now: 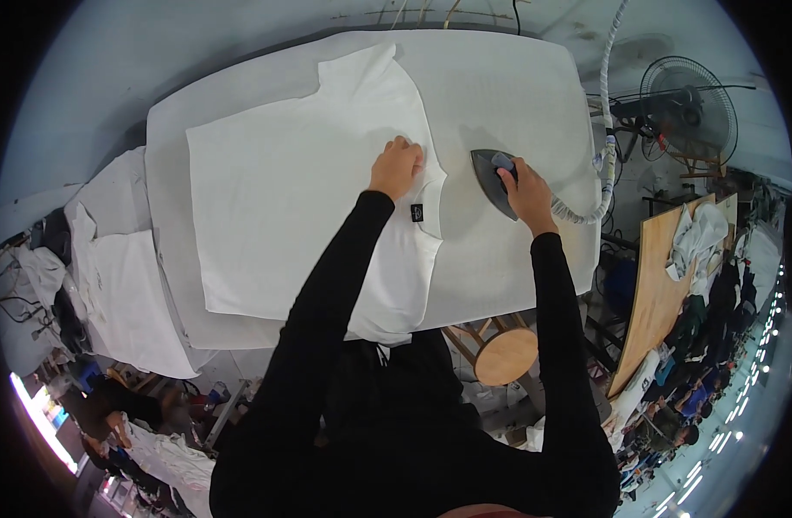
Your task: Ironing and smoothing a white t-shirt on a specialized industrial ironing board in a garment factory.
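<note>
A white T-shirt (266, 198) lies spread across the padded ironing table (508, 95), its hem toward the left and its neckline toward the right. A small black label (417, 212) shows inside the collar. My left hand (398, 167) is closed, fingers curled onto the cloth beside the neckline, where it seems to pinch the fabric; the fingertips are partly hidden. To the right of the shirt, my right hand (529, 194) grips the handle of a steam iron (491, 181). The iron is apart from the shirt, over the bare padding, its dark soleplate edge visible.
A wrapped hose (605, 95) hangs at the right and curves toward the iron. Beyond it stands a fan (690, 108). A round wooden stool (506, 356) is near the table's front edge. White garments (124, 289) lie at the left, and a wooden board (659, 285) stands at the right.
</note>
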